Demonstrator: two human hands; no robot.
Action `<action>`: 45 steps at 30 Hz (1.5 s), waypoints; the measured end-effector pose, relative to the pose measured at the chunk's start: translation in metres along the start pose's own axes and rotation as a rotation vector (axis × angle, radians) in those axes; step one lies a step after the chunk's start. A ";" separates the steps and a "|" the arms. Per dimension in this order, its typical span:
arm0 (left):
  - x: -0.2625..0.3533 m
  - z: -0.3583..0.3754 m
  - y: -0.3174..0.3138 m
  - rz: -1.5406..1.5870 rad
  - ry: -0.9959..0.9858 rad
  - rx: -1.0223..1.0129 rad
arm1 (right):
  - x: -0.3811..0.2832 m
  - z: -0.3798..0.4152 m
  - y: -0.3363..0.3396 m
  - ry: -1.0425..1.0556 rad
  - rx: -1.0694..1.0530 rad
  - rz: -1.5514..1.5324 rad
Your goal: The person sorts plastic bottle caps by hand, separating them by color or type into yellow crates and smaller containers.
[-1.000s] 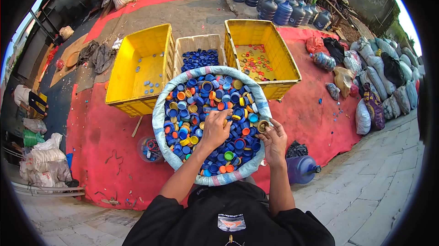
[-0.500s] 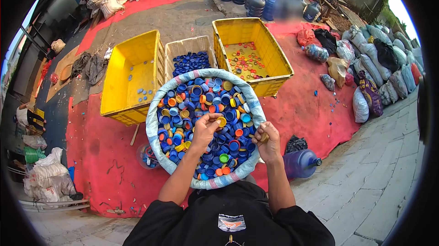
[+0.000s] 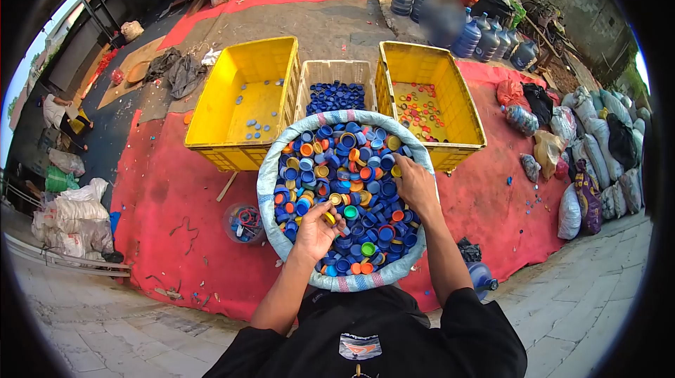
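Pinching a yellow cap [image 3: 329,218] in the left hand [image 3: 316,232], at the sack [image 3: 268,195]'s eight o'clock; gone from rim [image 3: 334,282] to caps [image 3: 387,161] at two with the right hand [image 3: 418,187] — cannot tell its grip — now working two-handed inside.

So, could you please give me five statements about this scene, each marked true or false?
1. The left hand holds a round yellow plastic cap. True.
2. The right hand is inside the rectangular off-white plastic crate. False: it is at the multicoloured plastic caps in the round, pale blue woven sack.
3. The off-white crate holds dark blue plastic caps. True.
4. The rectangular yellow plastic crate at picture left is full. False: a few greyish-blue plastic caps lie scattered inside.
5. The rectangular yellow plastic crate at picture right holds some red and orange plastic caps. True.
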State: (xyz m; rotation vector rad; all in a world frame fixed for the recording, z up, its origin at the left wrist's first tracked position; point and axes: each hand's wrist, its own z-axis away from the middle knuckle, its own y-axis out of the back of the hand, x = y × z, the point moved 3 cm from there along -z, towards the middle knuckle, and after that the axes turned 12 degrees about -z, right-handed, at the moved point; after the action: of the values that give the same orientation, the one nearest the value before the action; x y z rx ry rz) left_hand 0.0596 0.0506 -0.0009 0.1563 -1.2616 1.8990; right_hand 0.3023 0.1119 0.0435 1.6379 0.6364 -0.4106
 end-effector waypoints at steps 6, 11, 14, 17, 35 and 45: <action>0.002 0.002 -0.006 -0.045 -0.020 0.056 | -0.002 -0.002 0.002 0.029 0.022 -0.070; 0.003 -0.008 -0.017 -0.313 -0.093 0.066 | 0.005 0.006 0.008 -0.017 0.187 -0.362; 0.011 -0.021 -0.039 -0.641 -0.197 0.103 | 0.012 0.025 0.011 -0.142 0.288 -0.629; 0.017 -0.057 -0.062 -1.119 -0.599 0.146 | 0.028 0.055 0.005 -0.482 0.227 -1.420; -0.003 -0.172 -0.148 -1.970 -0.886 0.170 | 0.026 0.154 0.019 -0.587 0.457 -2.239; 0.015 -0.144 -0.130 -1.506 -0.600 0.103 | 0.016 0.142 0.010 -0.607 0.372 -2.194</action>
State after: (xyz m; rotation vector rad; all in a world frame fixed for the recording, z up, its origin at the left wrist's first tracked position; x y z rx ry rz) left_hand 0.1860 0.1956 0.0291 1.3649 -0.8611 0.5593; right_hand 0.3337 -0.0253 0.0176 0.2931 1.6857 -2.4957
